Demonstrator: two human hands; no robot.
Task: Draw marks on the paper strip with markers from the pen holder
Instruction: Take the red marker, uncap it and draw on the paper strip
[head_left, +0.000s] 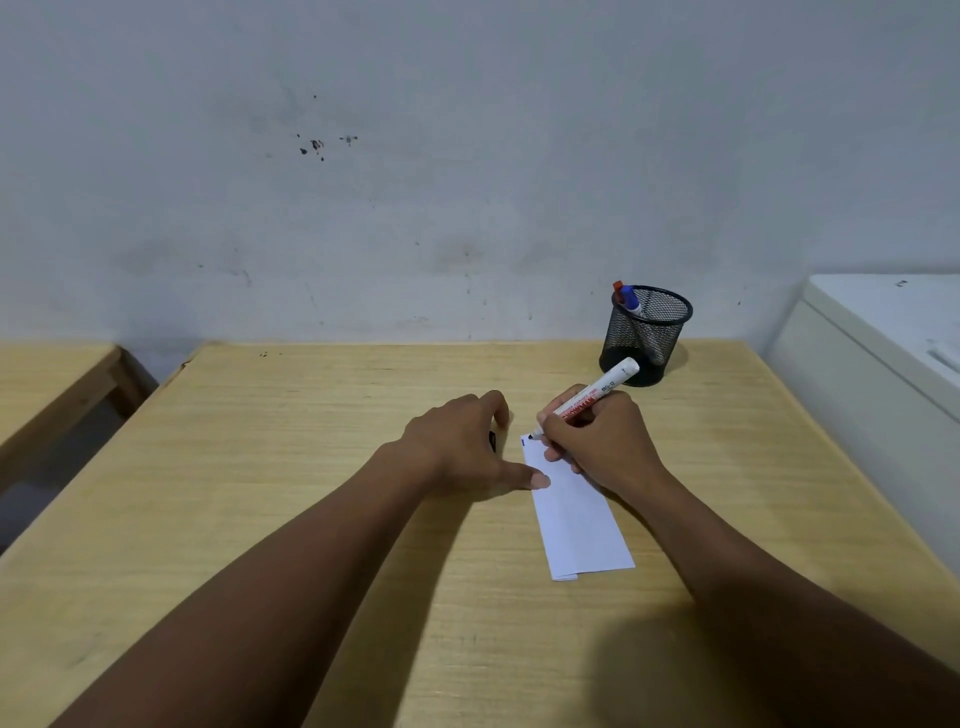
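A white paper strip (576, 514) lies on the wooden table (311, 467), its long side running away from me. My right hand (597, 441) grips a white marker (602, 391) with red lettering, its black tip touching the strip's far left corner beside a short dark mark (523, 441). My left hand (467, 447) rests on the table just left of the strip, thumb tip at the paper's edge; a small black object (492, 441), perhaps the cap, shows under its fingers. A black mesh pen holder (644, 335) stands behind, holding a red and a blue marker (627, 299).
The table's far edge meets a stained grey wall (467, 156). A second wooden table (47, 384) stands at the left across a gap. A white cabinet or appliance (883, 353) sits close to the table's right edge.
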